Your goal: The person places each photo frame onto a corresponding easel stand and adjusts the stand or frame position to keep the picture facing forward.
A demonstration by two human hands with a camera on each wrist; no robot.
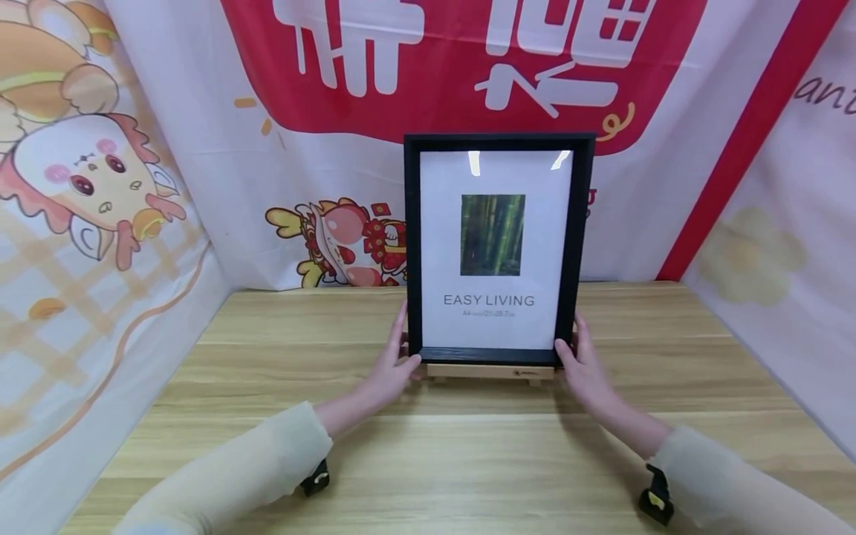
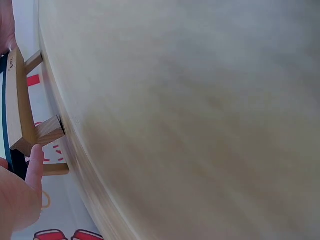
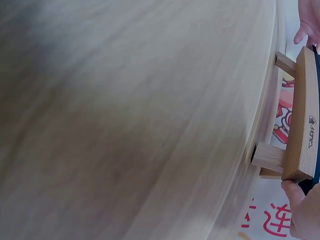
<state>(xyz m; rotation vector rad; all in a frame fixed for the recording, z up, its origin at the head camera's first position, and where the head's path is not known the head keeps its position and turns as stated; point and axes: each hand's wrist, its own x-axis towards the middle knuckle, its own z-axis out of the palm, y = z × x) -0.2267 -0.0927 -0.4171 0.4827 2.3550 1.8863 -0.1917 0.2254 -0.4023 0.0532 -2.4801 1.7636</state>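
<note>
A black picture frame (image 1: 414, 245) stands upright, leaning slightly back, on the ledge of a small wooden easel (image 1: 490, 371). Behind its glazing is a white sheet (image 1: 495, 245) with a bamboo picture and the words EASY LIVING. My left hand (image 1: 393, 364) holds the frame's lower left corner, and my right hand (image 1: 583, 371) holds the lower right one. Each thumb is in front, with fingers passing along the side and partly hidden behind. In the wrist views, the easel ledge (image 2: 19, 100) and its short legs (image 3: 270, 157) show near the hands.
The easel stands on a wood-grain table (image 1: 495, 461), near its back edge. Printed cloths hang behind and at both sides, including a red and white banner (image 1: 455, 96) and a cartoon cloth (image 1: 87, 171). Black wrist devices (image 1: 655, 499) sit at the sleeves.
</note>
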